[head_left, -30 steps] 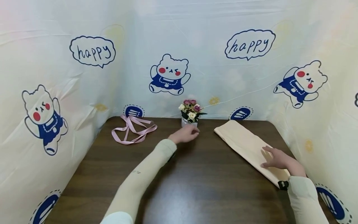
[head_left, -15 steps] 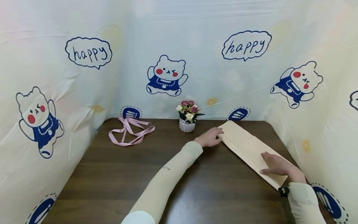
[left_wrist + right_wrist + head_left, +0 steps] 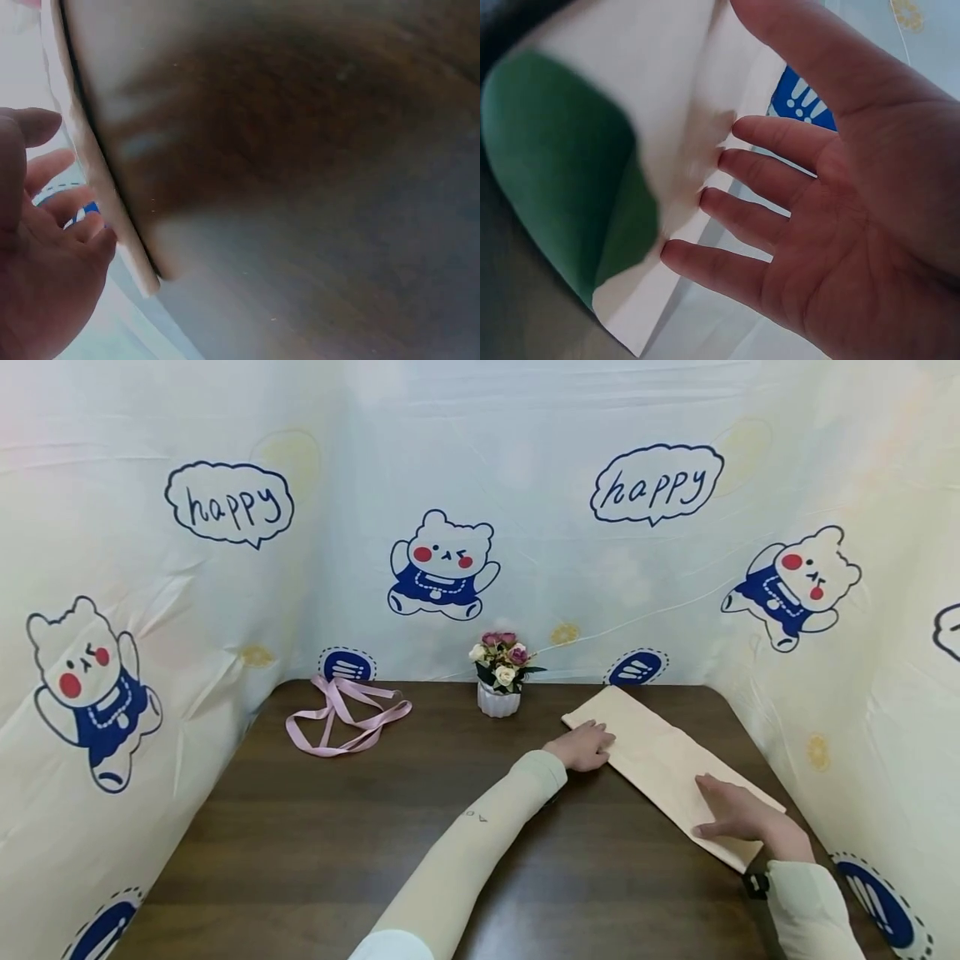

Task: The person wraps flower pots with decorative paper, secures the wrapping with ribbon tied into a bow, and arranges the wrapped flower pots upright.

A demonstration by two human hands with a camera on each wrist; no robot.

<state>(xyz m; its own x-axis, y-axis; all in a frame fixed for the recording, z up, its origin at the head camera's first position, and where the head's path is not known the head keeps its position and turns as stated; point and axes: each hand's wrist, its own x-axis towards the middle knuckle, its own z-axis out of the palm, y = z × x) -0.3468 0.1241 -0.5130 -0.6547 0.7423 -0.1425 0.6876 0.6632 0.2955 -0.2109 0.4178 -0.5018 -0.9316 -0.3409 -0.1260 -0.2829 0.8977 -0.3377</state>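
Note:
A long, flat, folded cream piece [image 3: 660,752] lies slantwise on the right half of the table. Its end in the right wrist view gapes and shows a green inner side [image 3: 555,165]. My left hand [image 3: 581,746] is at the far part of its left edge, fingertips right at the border. In the left wrist view these fingers, slightly bent, are beside the thin cream edge [image 3: 101,172]. Over the near part, my right hand [image 3: 742,814] is spread, its straight fingertips [image 3: 676,251] touching the cream surface.
A small white pot [image 3: 498,700] with artificial roses stands at the back middle of the dark wooden table [image 3: 300,835]. Left of it lies a loosely looped pink ribbon [image 3: 352,727]. A printed cloth [image 3: 540,468] with bears walls in the back and sides.
My left hand has moved right from in front of the flower pot to the cream piece's edge, uncovering the pot. My right hand stays over the piece's near part. The head view has shifted slightly.

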